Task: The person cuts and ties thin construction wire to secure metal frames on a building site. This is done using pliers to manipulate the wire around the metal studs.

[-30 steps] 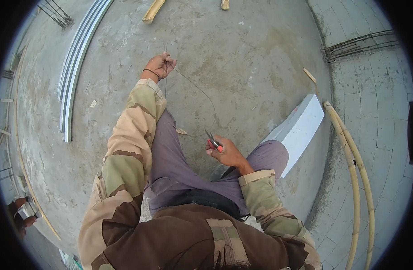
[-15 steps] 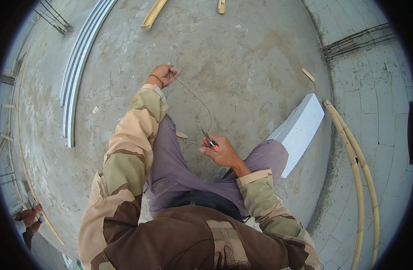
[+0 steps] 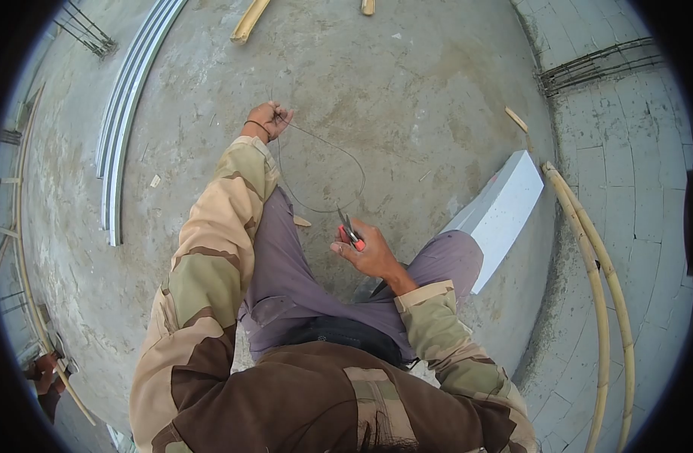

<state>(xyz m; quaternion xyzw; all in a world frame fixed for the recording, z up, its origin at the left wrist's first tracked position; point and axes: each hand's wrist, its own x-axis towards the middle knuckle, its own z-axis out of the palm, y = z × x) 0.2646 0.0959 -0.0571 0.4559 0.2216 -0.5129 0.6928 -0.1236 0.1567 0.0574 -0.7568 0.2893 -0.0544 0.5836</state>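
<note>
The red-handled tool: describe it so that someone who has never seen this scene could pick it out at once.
Find the long white block at the right, beside the person's knee. Go left past that knee to the right hand. The red-handled tool is in its grip, set apart from the thin wire beyond by its red handles and dark, pointed jaws.

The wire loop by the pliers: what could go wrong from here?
The thin wire bows out in a loose loop from the left hand, so it might spring or snag if let go.

The jaws of the pliers in the right hand are parted near the loop; closing them could nip the wire in the wrong spot.

The white block sits right by the right knee, which could knock it.
</note>
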